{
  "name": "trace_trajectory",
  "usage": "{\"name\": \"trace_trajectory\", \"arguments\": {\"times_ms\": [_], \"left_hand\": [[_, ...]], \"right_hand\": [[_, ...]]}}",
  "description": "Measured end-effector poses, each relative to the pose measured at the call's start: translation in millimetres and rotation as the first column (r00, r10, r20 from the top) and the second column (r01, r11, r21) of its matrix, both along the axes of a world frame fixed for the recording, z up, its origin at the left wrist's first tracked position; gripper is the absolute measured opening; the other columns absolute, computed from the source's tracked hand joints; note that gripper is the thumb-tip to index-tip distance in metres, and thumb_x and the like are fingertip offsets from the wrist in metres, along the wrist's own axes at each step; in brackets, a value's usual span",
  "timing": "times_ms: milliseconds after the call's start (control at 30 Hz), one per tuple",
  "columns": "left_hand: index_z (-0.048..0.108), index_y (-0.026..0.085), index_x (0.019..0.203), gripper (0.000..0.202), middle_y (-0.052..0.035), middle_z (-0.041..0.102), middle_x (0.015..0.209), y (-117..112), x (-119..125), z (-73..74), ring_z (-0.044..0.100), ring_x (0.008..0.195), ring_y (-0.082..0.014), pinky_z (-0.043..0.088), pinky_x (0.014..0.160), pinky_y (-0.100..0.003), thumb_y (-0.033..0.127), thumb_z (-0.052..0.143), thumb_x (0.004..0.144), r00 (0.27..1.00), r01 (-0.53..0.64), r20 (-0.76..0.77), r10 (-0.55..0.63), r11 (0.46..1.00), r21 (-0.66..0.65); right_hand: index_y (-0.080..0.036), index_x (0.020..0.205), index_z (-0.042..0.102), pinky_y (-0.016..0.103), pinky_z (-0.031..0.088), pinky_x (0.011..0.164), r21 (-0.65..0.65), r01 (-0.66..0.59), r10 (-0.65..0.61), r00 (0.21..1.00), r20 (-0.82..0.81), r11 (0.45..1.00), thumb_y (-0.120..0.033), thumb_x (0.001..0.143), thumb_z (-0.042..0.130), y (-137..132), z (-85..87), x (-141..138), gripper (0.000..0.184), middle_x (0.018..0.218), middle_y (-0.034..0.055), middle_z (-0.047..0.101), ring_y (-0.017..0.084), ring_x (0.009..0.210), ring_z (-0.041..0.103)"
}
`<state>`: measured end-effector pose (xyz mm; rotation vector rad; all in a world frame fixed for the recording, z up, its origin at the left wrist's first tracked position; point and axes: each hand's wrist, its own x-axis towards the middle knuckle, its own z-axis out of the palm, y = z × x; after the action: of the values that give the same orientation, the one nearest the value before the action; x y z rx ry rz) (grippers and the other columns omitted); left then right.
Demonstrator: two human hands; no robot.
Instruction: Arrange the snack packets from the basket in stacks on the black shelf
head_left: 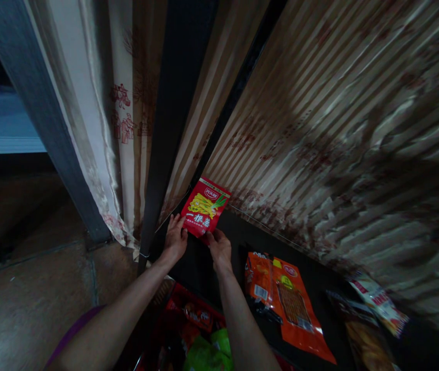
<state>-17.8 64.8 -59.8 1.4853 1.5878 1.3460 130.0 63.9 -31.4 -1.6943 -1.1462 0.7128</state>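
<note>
A red snack packet with yellow strips and white lettering is at the far left corner of a black shelf, close to the curtain. My left hand holds its lower left edge, fingers at the side and thumb near the bottom. At the lower right corner, my right hand pinches the packet between thumb and fingers; part of that grip is hidden. Right of my right forearm lie orange snack packets, flat on the shelf.
A red basket with green and red packets sits below my forearms. Farther right lie a dark packet and a white-and-red packet. A patterned curtain hangs behind the shelf. A dark metal post rises at the left.
</note>
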Motion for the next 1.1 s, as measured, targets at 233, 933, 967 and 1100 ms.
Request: {"name": "trace_trajectory", "arguments": {"times_ms": [233,933,967,1100], "left_hand": [[0.051,0.014,0.129,0.047,-0.0139,0.042,0.143,-7.0,6.3,-9.0,0.022,0.140,-0.0273,0.027,0.112,-0.050,0.013,0.043,0.083,0.992,0.007,-0.128,0.010,0.991,0.136],[0.050,0.019,0.129,0.049,-0.0113,0.036,0.147,-14.5,4.4,0.6,0.026,0.139,-0.0281,0.030,0.108,-0.050,0.011,0.045,0.081,0.955,0.064,-0.296,-0.022,0.989,0.135],[0.049,0.018,0.129,0.049,-0.0120,0.035,0.148,-15.0,4.6,1.5,0.025,0.139,-0.0280,0.029,0.109,-0.050,0.012,0.045,0.081,0.952,0.066,-0.304,-0.021,0.988,0.138],[0.047,0.017,0.131,0.048,-0.0142,0.033,0.149,-16.2,6.0,4.1,0.023,0.140,-0.0282,0.025,0.110,-0.052,0.013,0.046,0.082,0.946,0.066,-0.325,-0.022,0.990,0.127]], "right_hand": [[-0.023,0.102,0.067,0.031,0.047,0.071,-0.124,0.044,0.000,0.944,0.329,0.991,-0.038,0.075,0.058,-1.3,10.2,-2.9,0.032,0.090,0.0062,0.072,0.022,0.083,0.067],[-0.012,0.124,0.055,0.044,0.037,0.099,0.137,-0.052,-0.039,0.807,0.589,0.989,-0.034,0.084,0.045,13.9,9.8,-10.4,0.047,0.126,0.0179,0.056,0.028,0.118,0.048],[-0.012,0.127,0.053,0.045,0.034,0.101,0.165,-0.083,-0.038,0.783,0.621,0.983,-0.035,0.085,0.042,13.6,9.2,-12.3,0.048,0.135,0.0176,0.049,0.028,0.126,0.042],[-0.016,0.133,0.047,0.047,0.029,0.106,0.142,-0.164,0.010,0.687,0.727,0.976,-0.036,0.090,0.036,20.3,14.5,-22.6,0.049,0.149,0.0119,0.032,0.027,0.139,0.020]]}}
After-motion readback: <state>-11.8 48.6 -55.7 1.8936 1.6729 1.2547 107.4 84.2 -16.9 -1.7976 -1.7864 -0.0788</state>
